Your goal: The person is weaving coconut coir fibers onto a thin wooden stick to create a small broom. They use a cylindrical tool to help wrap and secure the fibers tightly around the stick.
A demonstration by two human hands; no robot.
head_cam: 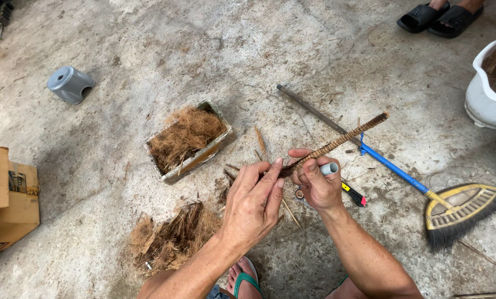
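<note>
My right hand (317, 185) grips a thin stick wrapped in brown coconut fibre (342, 139), which slants up to the right; a short grey pipe end (329, 168) shows at my fingers. My left hand (253, 202) pinches the fibre at the stick's lower end, fingers closed on it. A box of loose brown fibre (188, 138) lies just left of the hands. A second heap of fibre (167, 238) lies on the concrete floor near my left forearm.
A broom with a blue handle (395, 169) and dark bristles (461, 218) lies to the right. A yellow and black cutter (354, 194) lies under my right hand. A grey stool (69, 84), cardboard boxes (4, 199), a white pot (489, 91) and another person's sandalled feet (439, 15) ring the area.
</note>
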